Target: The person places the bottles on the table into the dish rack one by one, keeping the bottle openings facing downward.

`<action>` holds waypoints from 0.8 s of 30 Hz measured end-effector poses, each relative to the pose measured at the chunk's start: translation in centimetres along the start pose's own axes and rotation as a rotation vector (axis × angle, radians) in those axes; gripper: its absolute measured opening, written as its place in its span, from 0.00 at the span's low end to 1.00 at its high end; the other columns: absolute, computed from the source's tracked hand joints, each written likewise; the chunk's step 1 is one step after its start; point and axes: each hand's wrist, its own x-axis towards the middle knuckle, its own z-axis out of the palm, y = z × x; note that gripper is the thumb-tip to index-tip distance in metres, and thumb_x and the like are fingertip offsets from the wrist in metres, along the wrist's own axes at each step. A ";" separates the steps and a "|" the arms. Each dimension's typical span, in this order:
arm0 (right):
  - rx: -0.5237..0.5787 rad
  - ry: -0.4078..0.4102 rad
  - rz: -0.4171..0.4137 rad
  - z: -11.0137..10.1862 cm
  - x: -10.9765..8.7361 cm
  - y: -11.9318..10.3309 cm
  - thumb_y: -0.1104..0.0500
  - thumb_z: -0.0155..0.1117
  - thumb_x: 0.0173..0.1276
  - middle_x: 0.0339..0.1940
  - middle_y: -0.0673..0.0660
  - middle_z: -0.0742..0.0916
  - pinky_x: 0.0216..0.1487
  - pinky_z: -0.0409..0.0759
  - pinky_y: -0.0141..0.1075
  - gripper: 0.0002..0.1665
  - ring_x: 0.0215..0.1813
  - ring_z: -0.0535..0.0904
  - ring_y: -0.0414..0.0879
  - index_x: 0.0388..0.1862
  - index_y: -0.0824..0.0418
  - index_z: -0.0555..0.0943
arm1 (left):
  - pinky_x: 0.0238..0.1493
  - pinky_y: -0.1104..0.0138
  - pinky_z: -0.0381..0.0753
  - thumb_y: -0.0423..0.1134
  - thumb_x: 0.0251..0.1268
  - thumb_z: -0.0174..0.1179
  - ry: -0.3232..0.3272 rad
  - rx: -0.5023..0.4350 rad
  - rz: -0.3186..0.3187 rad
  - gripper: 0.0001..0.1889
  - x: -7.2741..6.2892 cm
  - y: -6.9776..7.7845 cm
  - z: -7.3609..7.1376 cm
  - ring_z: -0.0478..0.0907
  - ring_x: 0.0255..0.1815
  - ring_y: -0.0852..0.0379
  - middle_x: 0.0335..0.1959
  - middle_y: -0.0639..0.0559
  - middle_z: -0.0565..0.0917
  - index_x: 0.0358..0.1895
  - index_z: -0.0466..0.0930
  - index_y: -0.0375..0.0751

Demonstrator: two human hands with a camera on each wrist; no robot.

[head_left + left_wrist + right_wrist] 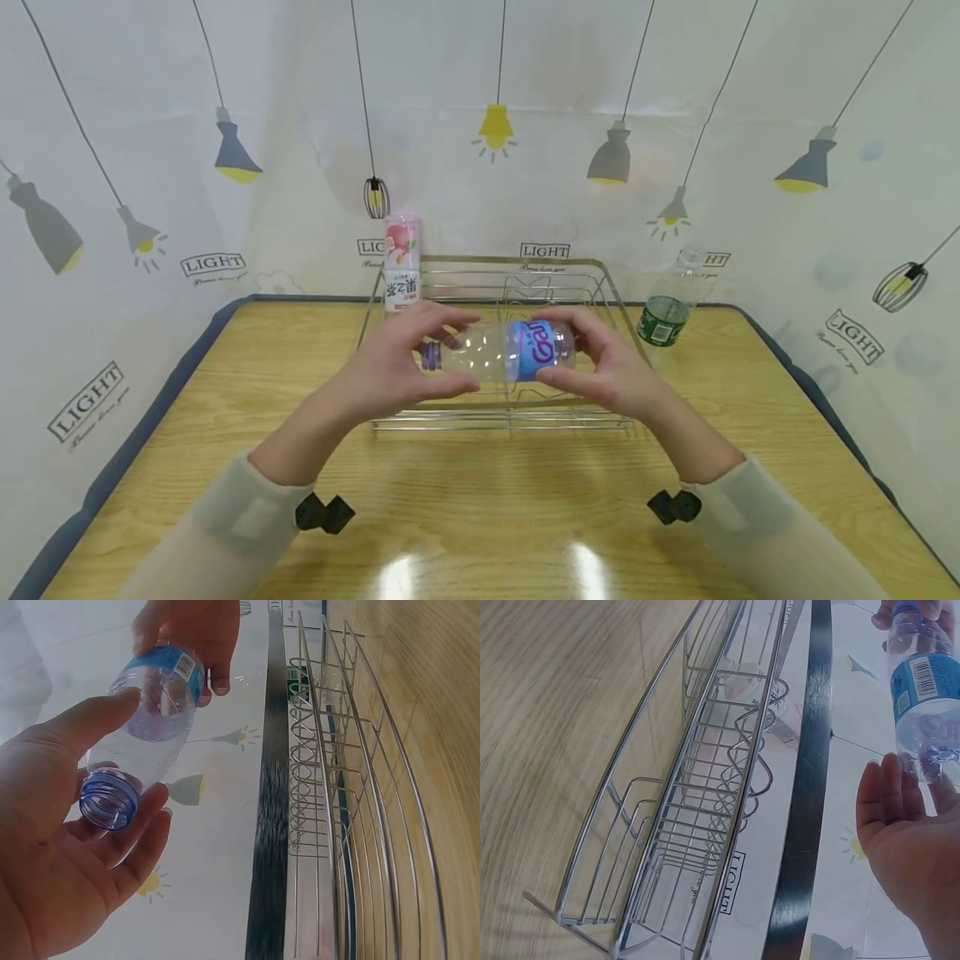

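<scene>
Both hands hold a clear plastic bottle (487, 352) with a blue label, lying sideways in the air above the wire rack (480, 408). My left hand (384, 367) grips it at the neck end, thumb on one side and fingers on the other. At the base end my right hand (618, 371) holds it, its thumb by the label. In the left wrist view the bottle's blue threaded mouth (109, 799) has no cap on it. No liquid shows inside. The right wrist view shows the right hand (911, 840) cupped at the bottle's base.
Behind the rack's left corner stands a pink and white can (402, 262) with a peach picture. A clear bottle with a green label (664, 319) stands to the right of the rack. The wooden table (510, 500) meets a lamp-patterned cloth backdrop (555, 192).
</scene>
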 end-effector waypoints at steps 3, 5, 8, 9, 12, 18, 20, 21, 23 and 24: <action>0.003 0.004 -0.008 -0.1 0.0 -0.1 0.61 0.78 0.69 0.68 0.58 0.80 0.60 0.84 0.42 0.42 0.60 0.79 0.57 0.79 0.56 0.74 | 0.52 0.61 0.88 0.41 0.60 0.84 -0.027 0.023 -0.015 0.40 0.0 -0.2 0.2 0.86 0.58 0.50 0.62 0.48 0.83 0.77 0.79 0.47; 0.008 0.008 -0.017 -0.1 0.1 -0.3 0.62 0.78 0.69 0.68 0.57 0.80 0.60 0.84 0.43 0.41 0.60 0.79 0.57 0.79 0.55 0.74 | 0.51 0.62 0.88 0.41 0.61 0.84 -0.041 0.013 -0.033 0.41 -0.1 -0.2 0.3 0.85 0.58 0.48 0.63 0.46 0.81 0.78 0.78 0.48; 0.015 0.013 -0.030 -0.1 0.2 -0.4 0.63 0.78 0.68 0.68 0.57 0.80 0.60 0.84 0.42 0.41 0.59 0.79 0.57 0.79 0.54 0.74 | 0.50 0.64 0.90 0.41 0.62 0.83 -0.064 -0.005 -0.056 0.40 -0.2 -0.2 0.5 0.84 0.59 0.46 0.64 0.44 0.79 0.78 0.78 0.47; 0.016 0.015 -0.032 -0.1 0.2 -0.4 0.63 0.78 0.68 0.67 0.57 0.80 0.60 0.84 0.42 0.42 0.59 0.80 0.57 0.79 0.55 0.74 | 0.50 0.65 0.90 0.40 0.63 0.83 -0.069 -0.010 -0.060 0.40 -0.2 -0.2 0.5 0.84 0.59 0.46 0.65 0.43 0.78 0.78 0.78 0.47; 0.028 0.022 -0.040 -0.1 0.2 -0.4 0.64 0.78 0.68 0.63 0.58 0.81 0.60 0.83 0.40 0.43 0.58 0.79 0.55 0.80 0.57 0.73 | 0.50 0.65 0.90 0.41 0.63 0.82 -0.076 -0.006 -0.069 0.38 -0.2 -0.2 0.7 0.84 0.60 0.44 0.66 0.43 0.78 0.78 0.79 0.48; 0.093 0.034 -0.077 0.0 0.5 -0.4 0.68 0.75 0.69 0.60 0.58 0.80 0.57 0.82 0.36 0.45 0.57 0.78 0.52 0.82 0.58 0.68 | 0.56 0.58 0.89 0.41 0.66 0.80 -0.026 -0.023 -0.099 0.37 -0.3 -0.2 1.0 0.86 0.61 0.47 0.64 0.45 0.80 0.78 0.78 0.46; 0.108 0.028 -0.086 0.1 0.6 -0.3 0.68 0.74 0.70 0.61 0.58 0.80 0.57 0.83 0.35 0.44 0.56 0.79 0.51 0.82 0.58 0.68 | 0.59 0.54 0.88 0.41 0.67 0.79 -0.006 -0.038 -0.104 0.37 -0.3 -0.2 1.1 0.86 0.62 0.46 0.64 0.46 0.81 0.78 0.78 0.46; 0.111 0.023 -0.089 0.1 0.6 -0.3 0.68 0.74 0.71 0.61 0.58 0.81 0.57 0.84 0.35 0.43 0.56 0.80 0.51 0.81 0.59 0.68 | 0.60 0.53 0.88 0.41 0.67 0.79 0.001 -0.042 -0.104 0.37 -0.3 -0.3 1.1 0.86 0.63 0.46 0.65 0.45 0.82 0.78 0.77 0.45; 0.115 0.014 -0.091 0.3 0.7 -0.4 0.67 0.73 0.72 0.62 0.57 0.81 0.57 0.84 0.35 0.42 0.56 0.81 0.51 0.81 0.59 0.68 | 0.61 0.50 0.88 0.41 0.68 0.79 0.007 -0.059 -0.101 0.37 -0.3 -0.3 1.3 0.87 0.63 0.46 0.66 0.46 0.84 0.78 0.77 0.45; 0.113 0.013 -0.091 0.3 0.7 -0.5 0.67 0.73 0.72 0.62 0.57 0.81 0.58 0.85 0.35 0.41 0.56 0.82 0.51 0.81 0.60 0.68 | 0.61 0.49 0.88 0.41 0.68 0.79 0.009 -0.062 -0.098 0.37 -0.3 -0.4 1.3 0.87 0.63 0.46 0.66 0.46 0.85 0.78 0.77 0.44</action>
